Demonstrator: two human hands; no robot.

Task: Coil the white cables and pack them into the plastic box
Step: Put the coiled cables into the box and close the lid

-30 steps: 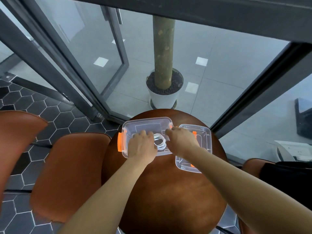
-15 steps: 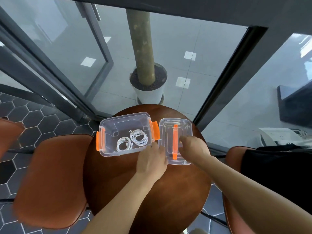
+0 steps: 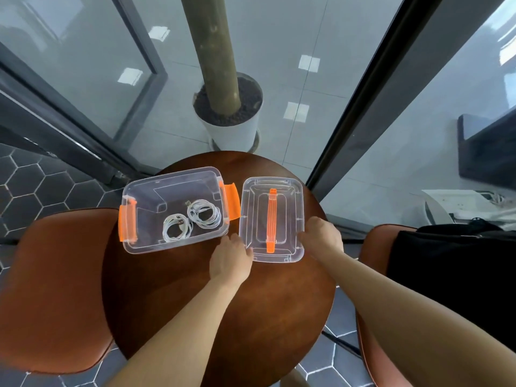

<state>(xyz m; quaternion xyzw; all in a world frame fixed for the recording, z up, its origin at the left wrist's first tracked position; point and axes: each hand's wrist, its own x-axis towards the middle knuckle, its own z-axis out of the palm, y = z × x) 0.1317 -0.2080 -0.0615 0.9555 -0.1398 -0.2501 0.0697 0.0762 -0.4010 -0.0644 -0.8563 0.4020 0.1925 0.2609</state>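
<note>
Two coiled white cables (image 3: 213, 219) are now left lying inside the clear plastic box with orange latches (image 3: 156, 185) — packing is judged done. The left hand (image 3: 230, 258) and right hand (image 3: 321, 237) are shifted to the clear orange-handled lid (image 3: 251, 213) beside it, its opposite edges gripped.

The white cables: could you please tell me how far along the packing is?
Done: two coiled white cables lie inside the open plastic box. In hand: the left hand and right hand grip the lid, which lies on the table beside the box. Left: set the lid on the box and close its orange latches.
</note>
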